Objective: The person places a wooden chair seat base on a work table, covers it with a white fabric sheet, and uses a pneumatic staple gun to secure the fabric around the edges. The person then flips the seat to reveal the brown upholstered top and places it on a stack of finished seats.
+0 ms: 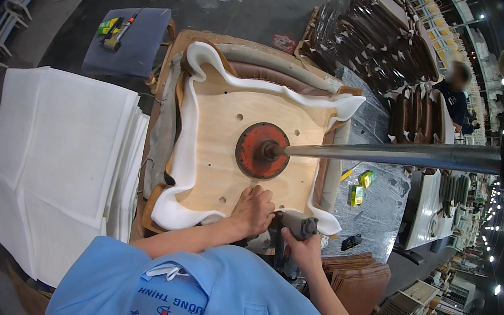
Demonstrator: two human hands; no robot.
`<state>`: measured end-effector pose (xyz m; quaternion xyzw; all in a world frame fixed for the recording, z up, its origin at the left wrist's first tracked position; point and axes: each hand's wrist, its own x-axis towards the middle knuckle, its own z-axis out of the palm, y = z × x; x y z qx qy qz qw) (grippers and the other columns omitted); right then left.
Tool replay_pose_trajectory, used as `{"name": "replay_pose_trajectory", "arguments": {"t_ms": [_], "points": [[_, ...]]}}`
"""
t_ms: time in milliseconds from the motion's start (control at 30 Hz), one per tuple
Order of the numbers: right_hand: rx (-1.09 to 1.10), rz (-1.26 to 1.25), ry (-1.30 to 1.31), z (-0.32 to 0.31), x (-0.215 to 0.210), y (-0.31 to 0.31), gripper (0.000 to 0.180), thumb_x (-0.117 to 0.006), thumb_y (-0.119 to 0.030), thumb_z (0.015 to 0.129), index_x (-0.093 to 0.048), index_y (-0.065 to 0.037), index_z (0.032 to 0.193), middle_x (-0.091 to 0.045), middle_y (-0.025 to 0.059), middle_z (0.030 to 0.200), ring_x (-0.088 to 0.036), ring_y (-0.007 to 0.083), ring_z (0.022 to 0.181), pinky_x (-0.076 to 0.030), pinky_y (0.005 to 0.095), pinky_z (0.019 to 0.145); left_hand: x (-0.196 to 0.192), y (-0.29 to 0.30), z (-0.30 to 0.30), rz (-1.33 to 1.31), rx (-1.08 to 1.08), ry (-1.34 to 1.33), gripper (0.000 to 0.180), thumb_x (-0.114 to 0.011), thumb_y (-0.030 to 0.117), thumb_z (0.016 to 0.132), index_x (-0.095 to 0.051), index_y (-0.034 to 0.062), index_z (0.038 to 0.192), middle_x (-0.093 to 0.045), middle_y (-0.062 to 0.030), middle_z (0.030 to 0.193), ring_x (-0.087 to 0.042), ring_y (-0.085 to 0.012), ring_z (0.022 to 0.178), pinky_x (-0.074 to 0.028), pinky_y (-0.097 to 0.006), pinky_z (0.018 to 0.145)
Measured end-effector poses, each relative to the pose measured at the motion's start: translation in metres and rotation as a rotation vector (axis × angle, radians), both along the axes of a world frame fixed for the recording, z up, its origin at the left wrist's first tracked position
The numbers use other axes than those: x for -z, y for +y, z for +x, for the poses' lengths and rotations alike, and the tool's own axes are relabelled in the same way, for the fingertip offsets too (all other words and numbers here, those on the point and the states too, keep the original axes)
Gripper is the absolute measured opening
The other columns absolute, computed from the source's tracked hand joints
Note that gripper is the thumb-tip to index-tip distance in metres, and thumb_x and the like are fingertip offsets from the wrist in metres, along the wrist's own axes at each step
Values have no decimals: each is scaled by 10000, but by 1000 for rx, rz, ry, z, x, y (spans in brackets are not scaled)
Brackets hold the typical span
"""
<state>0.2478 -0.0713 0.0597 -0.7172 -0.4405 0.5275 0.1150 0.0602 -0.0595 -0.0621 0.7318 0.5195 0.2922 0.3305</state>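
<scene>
A square wooden seat panel [211,127] lies underside up, with white foam padding [186,137] standing up round its edges and brown covering [274,77] beneath. A round red plate [246,150] on a metal rod [391,152] presses on its middle. My left hand [253,211] is closed in a fist at the panel's near edge; what its fingers pinch is hidden under them. In my right hand [303,249] is a grey staple gun [299,224], its nose at the near edge just right of my left hand.
White foam sheets [57,152] are stacked on the left. Behind them a blue padded seat [126,41] carries tools. Small yellow-green boxes [357,195] sit on the plastic-covered table [375,226]. Brown panels [355,280] lie at near right. Wrapped brown cushions [373,40] and a person [453,100] are beyond.
</scene>
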Motion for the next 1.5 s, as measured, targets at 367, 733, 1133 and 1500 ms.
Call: {"name": "replay_pose_trajectory", "arguments": {"t_ms": [367,733,1133,1500], "points": [[-5,-11,35,1,6,2,297,-845,-213,1019,-755,0,1206,-710,29,808,-630,121,566,-494,311,516,2,-2,3,-2,-37,-13,132,-796,207,871,-749,97,816,-614,-84,1020,-554,-317,1089,-405,-496,944],[-36,11,38,3,7,-3,354,-848,-215,1020,-735,-4,1280,-724,33,878,-650,119,611,-514,305,536,3,-4,6,56,-39,27,130,-782,202,876,-754,83,831,-619,-100,997,-568,-329,1077,-428,-509,924],[71,275,-22,5,36,-85,657,-897,-194,960,-629,4,1526,-762,174,1345,-730,262,1225,-561,388,1059,-91,-29,-97,-324,327,239,310,-754,311,1016,-736,8,1075,-754,-211,1034,-736,-404,1005,-560,-525,914],[6,444,-1,20,20,-56,642,-903,-191,939,-645,-37,1506,-796,170,1301,-759,270,1245,-568,394,1094,-52,-36,-67,-40,281,502,305,-819,354,939,-807,57,1011,-737,-148,1010,-694,-356,1048,-512,-502,962]]}}
